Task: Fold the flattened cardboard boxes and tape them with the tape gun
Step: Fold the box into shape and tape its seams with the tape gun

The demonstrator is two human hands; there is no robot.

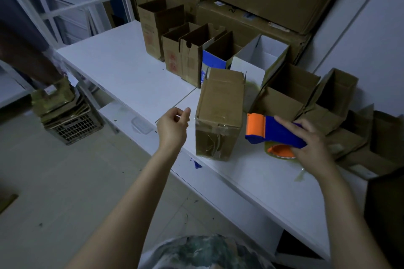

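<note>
Brown cardboard box lies on the white counter between the hands, clear tape wrinkled across its near end, so this one looks sealed. Right hand has its grip clamped round the blue-and-orange tape gun just right of that box; left hand hovers left of it, grip loose, holding nothing visible. Folded open-topped boxes stand in a row behind and slumped brown boxes at right look untaped, so work remains.

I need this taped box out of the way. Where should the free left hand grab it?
Probably across the taped box mid-length, from above: it lies narrow, both long sides exposed. The left hand hovers beside it; the right hand grips the tape gun.
</note>
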